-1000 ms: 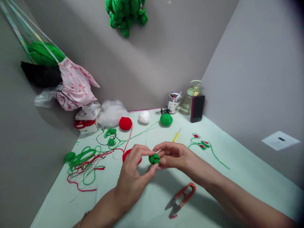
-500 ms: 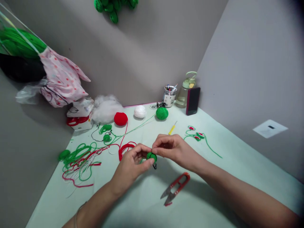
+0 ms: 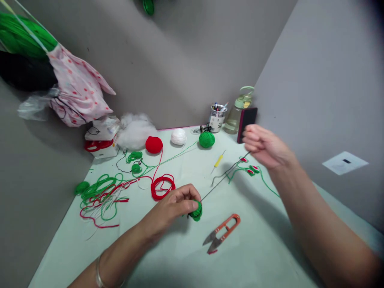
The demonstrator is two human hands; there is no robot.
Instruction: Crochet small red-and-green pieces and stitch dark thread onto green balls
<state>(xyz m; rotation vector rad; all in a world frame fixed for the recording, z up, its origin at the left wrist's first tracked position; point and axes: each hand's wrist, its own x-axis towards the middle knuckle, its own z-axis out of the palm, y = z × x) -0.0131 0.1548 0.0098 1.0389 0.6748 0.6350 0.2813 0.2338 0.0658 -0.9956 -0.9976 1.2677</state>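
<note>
Pale green tabletop [image 3: 168, 256], my left fingers [image 3: 189, 207] pinching a small rounded green knitted piece [image 3: 197, 214], right fingers [image 3: 251, 138] clenched on its taut dark thread [image 3: 214, 188]: shape looks finished, thread not cut yet

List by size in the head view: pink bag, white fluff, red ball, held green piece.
1. Pink bag
2. White fluff
3. Red ball and held green piece: unsure, as the left hand partly covers the latter.

Grey walls [image 3: 195, 68] meeting in corner | white wall plate [image 3: 342, 164] | pale-green tabletop [image 3: 168, 260]
</note>
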